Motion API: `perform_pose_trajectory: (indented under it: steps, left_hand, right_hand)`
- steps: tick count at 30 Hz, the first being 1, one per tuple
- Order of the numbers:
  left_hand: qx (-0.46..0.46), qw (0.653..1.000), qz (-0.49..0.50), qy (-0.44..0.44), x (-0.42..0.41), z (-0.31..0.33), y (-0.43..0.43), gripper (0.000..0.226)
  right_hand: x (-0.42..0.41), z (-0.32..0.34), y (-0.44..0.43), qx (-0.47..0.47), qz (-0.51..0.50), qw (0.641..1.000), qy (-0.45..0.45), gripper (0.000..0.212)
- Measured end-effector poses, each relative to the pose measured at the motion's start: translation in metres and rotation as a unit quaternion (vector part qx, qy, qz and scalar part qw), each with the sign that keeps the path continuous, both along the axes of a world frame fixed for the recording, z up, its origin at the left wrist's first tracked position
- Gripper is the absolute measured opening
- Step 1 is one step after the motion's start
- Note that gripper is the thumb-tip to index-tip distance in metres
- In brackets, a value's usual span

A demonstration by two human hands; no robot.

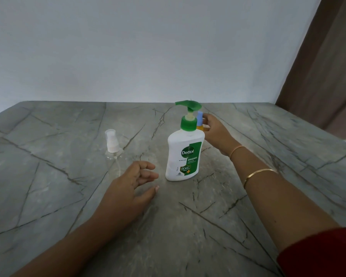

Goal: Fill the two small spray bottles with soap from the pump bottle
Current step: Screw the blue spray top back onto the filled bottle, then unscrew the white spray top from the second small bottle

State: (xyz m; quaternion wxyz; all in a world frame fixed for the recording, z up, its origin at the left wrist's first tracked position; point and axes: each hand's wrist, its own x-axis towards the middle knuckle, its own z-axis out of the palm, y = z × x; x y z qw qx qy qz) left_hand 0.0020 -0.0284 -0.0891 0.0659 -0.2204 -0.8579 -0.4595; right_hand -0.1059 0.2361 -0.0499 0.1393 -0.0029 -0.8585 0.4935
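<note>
A white pump bottle (184, 154) with a green pump head and green label stands upright mid-table. Right behind it stands a small spray bottle with a blue cap and yellow-orange body (199, 120), mostly hidden by the pump bottle. My right hand (214, 130) reaches behind the pump bottle and its fingers curl round this small bottle. A clear spray bottle with a white sprayer (113, 151) stands upright to the left. My left hand (136, 184) hovers low over the table between the clear bottle and the pump bottle, fingers loosely curled, holding nothing.
The grey marble-patterned table (248, 196) runs back to a plain pale wall (148, 47). A brown curtain (324, 66) hangs at the far right, beyond the table's right edge.
</note>
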Motion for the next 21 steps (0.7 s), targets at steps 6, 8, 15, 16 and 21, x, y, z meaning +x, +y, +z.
perform_pose_trajectory:
  steps: [6, 8, 15, 16, 21]
  left_hand:
    - [0.017, 1.000, 0.012, 0.018, 0.008, 0.003, -0.006, 0.032]
    - [0.023, 0.999, 0.020, 0.033, 0.007, 0.003, -0.003, 0.030]
    - [0.090, 0.982, 0.072, 0.150, 0.006, 0.012, -0.003, 0.030]
    - [0.105, 0.978, 0.073, 0.163, 0.007, 0.014, -0.005, 0.031]
    - [0.160, 0.953, 0.090, 0.242, 0.007, 0.024, -0.011, 0.026]
  right_hand:
    - [0.016, 0.005, -0.005, -0.050, -0.041, 0.996, 0.054, 0.063]
    - [0.023, 0.008, -0.006, -0.043, -0.076, 0.989, 0.120, 0.052]
    - [0.064, 0.027, -0.035, -0.010, -0.083, 0.949, 0.305, 0.025]
    - [0.071, 0.029, -0.041, -0.002, -0.074, 0.944, 0.323, 0.025]
    - [0.105, 0.033, -0.074, 0.065, -0.030, 0.904, 0.422, 0.021]
